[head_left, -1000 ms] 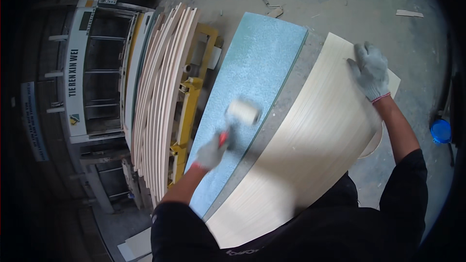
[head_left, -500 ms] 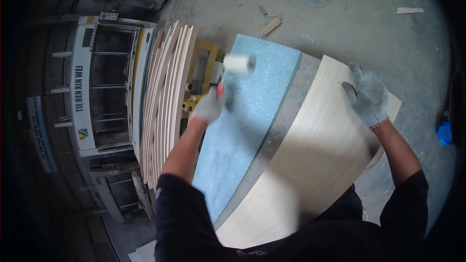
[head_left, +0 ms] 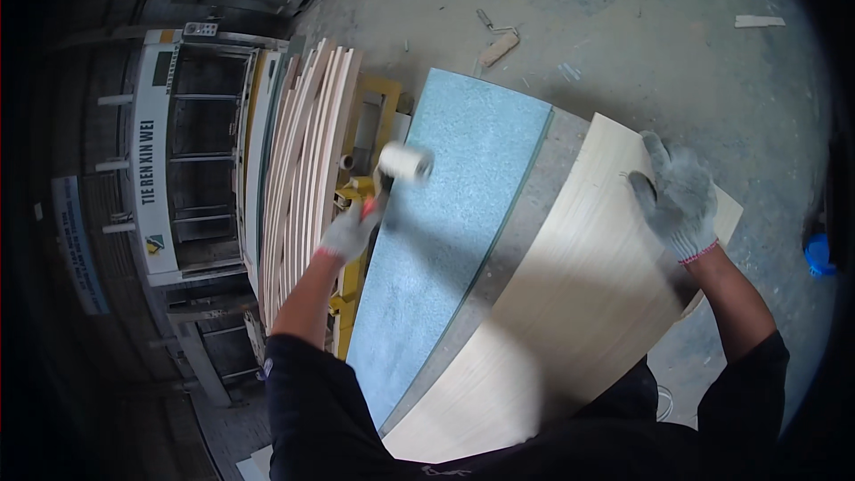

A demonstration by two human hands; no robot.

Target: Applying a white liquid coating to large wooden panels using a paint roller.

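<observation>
A: What colours sit at the middle of the frame?

B: A speckled blue-green panel (head_left: 454, 214), and right of it a pale cream sheet (head_left: 570, 303) with fine straight grain. The roller (head_left: 405, 162) over the panel is white, with a red handle.

A: And the gloves?

B: Both hands wear grey knit gloves; the right hand (head_left: 677, 196) shows a pink cuff edge, the left hand (head_left: 349, 232) is lighter grey. Sleeves are black.

A: Upper left of the frame?

B: Stacked boards (head_left: 303, 160) in pale beige and pinkish stripes, a yellow frame (head_left: 356, 196) beside them. The floor (head_left: 623, 27) is mottled grey.
</observation>
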